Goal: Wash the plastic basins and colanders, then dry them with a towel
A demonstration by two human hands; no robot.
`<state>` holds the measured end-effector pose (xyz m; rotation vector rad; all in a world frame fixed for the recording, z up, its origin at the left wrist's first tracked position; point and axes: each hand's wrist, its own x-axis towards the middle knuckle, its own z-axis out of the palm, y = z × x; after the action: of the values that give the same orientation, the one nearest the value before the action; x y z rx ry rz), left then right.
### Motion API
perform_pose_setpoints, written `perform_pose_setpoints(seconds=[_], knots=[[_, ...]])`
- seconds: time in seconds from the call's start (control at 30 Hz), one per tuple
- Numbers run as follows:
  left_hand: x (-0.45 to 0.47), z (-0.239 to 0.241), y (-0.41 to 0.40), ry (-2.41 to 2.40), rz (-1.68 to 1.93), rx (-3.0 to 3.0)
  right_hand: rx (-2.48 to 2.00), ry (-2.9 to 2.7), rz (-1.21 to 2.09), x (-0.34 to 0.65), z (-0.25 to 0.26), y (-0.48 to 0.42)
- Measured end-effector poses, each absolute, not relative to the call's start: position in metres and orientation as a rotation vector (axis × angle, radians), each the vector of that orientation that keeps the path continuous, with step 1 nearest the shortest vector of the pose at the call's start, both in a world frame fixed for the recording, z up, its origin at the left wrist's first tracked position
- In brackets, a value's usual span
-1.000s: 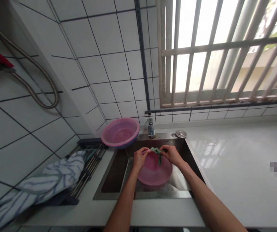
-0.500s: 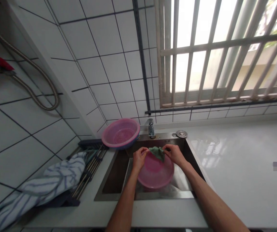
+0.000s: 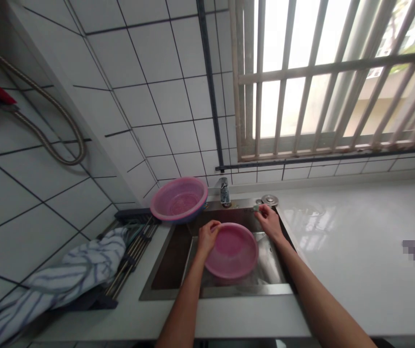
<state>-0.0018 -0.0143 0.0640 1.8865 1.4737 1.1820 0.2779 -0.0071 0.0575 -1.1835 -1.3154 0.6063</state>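
1. Position. The pink basin (image 3: 232,251) lies inside the sink (image 3: 214,291), toward its right half, open side up and tilted slightly toward the person.

2. Left hand (image 3: 207,234). It grips the basin rim on the side nearest the sink's left half, fingers curled over the edge and thumb on the outside. The grip is closed and firm enough to hold the tilt.

3. Right hand (image 3: 269,222). It is off the basin, at the sink's back right corner, just in front of the plug (image 3: 269,199). The fingers pinch shut on a green cloth (image 3: 256,208), of which only a small scrap shows.

4. Technique. With one hand on the rim, the basin is likely to pivot or slide on the wet steel. Rest its base on the sink floor and hold the rim low. Bunch the cloth fully into the palm so no tail drags.

5. Clearance. A second basin (image 3: 178,199) overhangs the sink's back left corner, beside the tap (image 3: 224,191). Avoid knocking it.
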Motion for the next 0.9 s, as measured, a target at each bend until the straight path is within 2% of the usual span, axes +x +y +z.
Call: perform_pose_setpoints(seconds=[0.17,0.37,0.6,0.9], knots=[[0.014,0.063,-0.023,1.399,1.086,1.952,-0.949,-1.792,0.829,0.237,0.057,-0.026],[0.014,0.065,-0.022,1.346,1.080,1.977,-1.099,-1.752,0.605,0.228,0.042,-0.019],[-0.005,0.073,-0.016,1.453,1.223,1.870,-1.233,-1.767,0.715,0.261,0.038,-0.009],[0.020,0.060,-0.020,1.284,1.039,1.975,-1.056,-1.738,0.731,0.232,0.041,-0.017]])
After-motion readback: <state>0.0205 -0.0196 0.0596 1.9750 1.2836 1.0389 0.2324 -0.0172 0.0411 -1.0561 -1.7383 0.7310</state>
